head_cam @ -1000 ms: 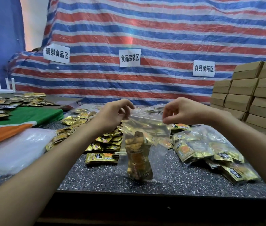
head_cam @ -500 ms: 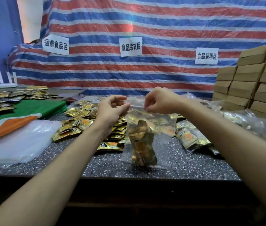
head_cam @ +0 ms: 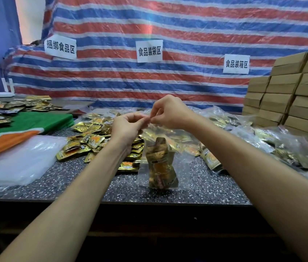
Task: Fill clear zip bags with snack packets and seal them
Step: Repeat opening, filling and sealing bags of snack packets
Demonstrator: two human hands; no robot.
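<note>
Striped tarp (head_cam: pixel 168 25) hung behind a speckled table (head_cam: pixel 74 182). Above the table the two hands met, fingertips nearly touching. The left hand (head_cam: pixel 125 127) and right hand (head_cam: pixel 170 112) each pinched the top edge of a clear bag (head_cam: pixel 184 161). The bag hung straight below them with its bottom down at the tabletop. It was crinkled and see-through, with gold packets (head_cam: pixel 160 167) bunched upright in its middle. A loose pile (head_cam: pixel 92 140) lay left of the left hand, and filled bags (head_cam: pixel 281 144) lay right of the right arm.
</note>
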